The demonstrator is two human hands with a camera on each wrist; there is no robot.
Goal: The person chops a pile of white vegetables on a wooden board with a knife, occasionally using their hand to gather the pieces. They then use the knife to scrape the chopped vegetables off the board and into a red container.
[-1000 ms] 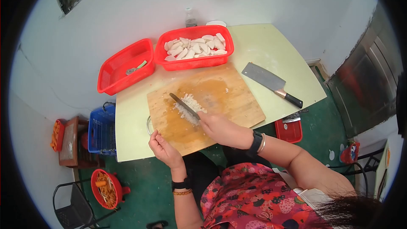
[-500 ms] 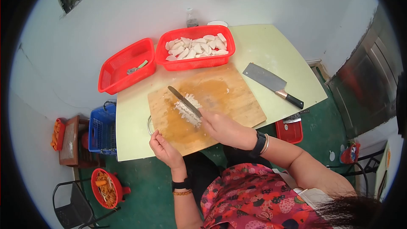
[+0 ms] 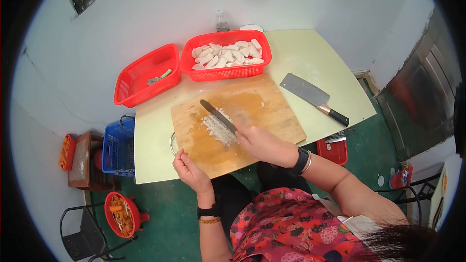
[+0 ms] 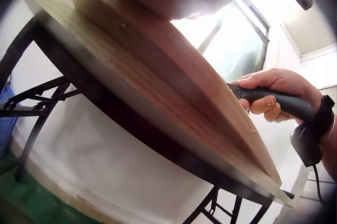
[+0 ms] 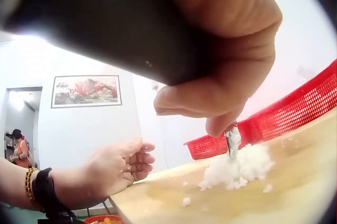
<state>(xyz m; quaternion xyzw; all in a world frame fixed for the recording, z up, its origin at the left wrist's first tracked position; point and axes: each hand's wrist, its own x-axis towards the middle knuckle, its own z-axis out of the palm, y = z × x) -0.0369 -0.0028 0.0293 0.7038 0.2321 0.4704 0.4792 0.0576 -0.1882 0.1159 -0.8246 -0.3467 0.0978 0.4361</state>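
Note:
My right hand (image 3: 262,144) grips the black handle of a kitchen knife (image 3: 217,116), its dark blade slanting across a small heap of finely chopped white bits (image 3: 219,131). The heap lies on a wooden cutting board (image 3: 276,116). In the right wrist view, white crumbs cling to the knife's blade (image 5: 230,148), standing in the chopped heap (image 5: 247,166). Loosely curled and holding nothing, my left hand (image 3: 192,172) is at the board's near left corner. The left wrist view shows my right fingers wrapped round the knife handle (image 4: 279,103).
Beyond the board stand a red basket of white slices (image 3: 228,71) and another red basket (image 3: 131,87) with a few small items. A cleaver (image 3: 306,89) lies on the table's right side. A blue crate (image 3: 118,148) and a red bucket (image 3: 111,213) are at left below.
The knife lifted and shifted across the chopped heap, first away from me, then to the right. The left hand keeps its place by the board's corner.

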